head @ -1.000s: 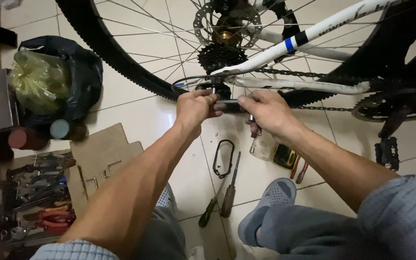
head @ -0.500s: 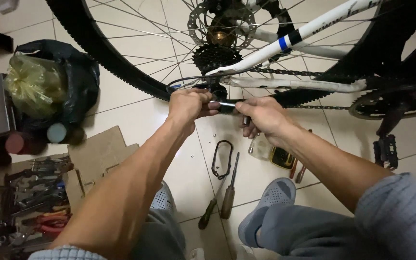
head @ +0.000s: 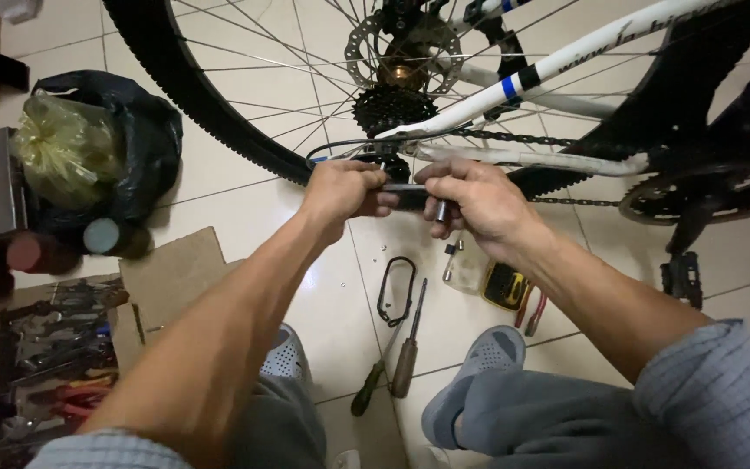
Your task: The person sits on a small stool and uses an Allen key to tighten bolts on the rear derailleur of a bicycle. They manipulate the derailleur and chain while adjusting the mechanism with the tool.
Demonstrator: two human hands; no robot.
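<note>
My left hand [head: 340, 193] and my right hand [head: 470, 198] meet just below the rear derailleur [head: 385, 159] of a white-framed bicycle [head: 566, 56]. Both grip a dark tool [head: 405, 196] with a small silver socket [head: 441, 211] hanging from it between the hands. The rear wheel [head: 219, 113], its cassette [head: 390, 108] and brake disc [head: 373, 48] stand right above my hands. The chain [head: 566, 201] runs right toward the crank and pedal [head: 683, 278]. What the tool's tip touches is hidden by my fingers.
On the tiled floor below lie a black carabiner [head: 397, 289], two screwdrivers [head: 405, 347], a small bottle [head: 462, 265], a yellow bit set [head: 505, 285] and pliers [head: 531, 311]. An open toolbox [head: 41, 356] and cardboard [head: 175, 278] sit left, beside a black bag [head: 97, 148]. My grey shoes [head: 479, 365] are near.
Both hands have stayed on the tool under the derailleur, shifting only slightly; the view has drifted a little. Nothing was let go.
</note>
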